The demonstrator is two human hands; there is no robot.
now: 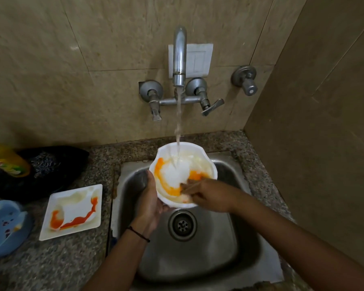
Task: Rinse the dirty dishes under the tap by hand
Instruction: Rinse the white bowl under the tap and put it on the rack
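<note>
A white bowl (202, 162) smeared with orange sauce is held over the steel sink (235, 238). Water runs from the tap (179, 57) into the bowl's middle. My left hand (148, 198) grips the bowl from underneath at its left rim. My right hand (206, 196) reaches in from the right, fingers spread inside the bowl on the orange smear near its front rim. A white square plate (74, 208) streaked with red-orange sauce lies on the granite counter left of the sink.
A blue dish (2, 225) with dark stains sits at the far left counter edge. Behind it are a yellow bottle (7, 158) and a dark pan (51, 166). Tap handles (210, 106) stick out from the tiled wall. A side wall closes the right.
</note>
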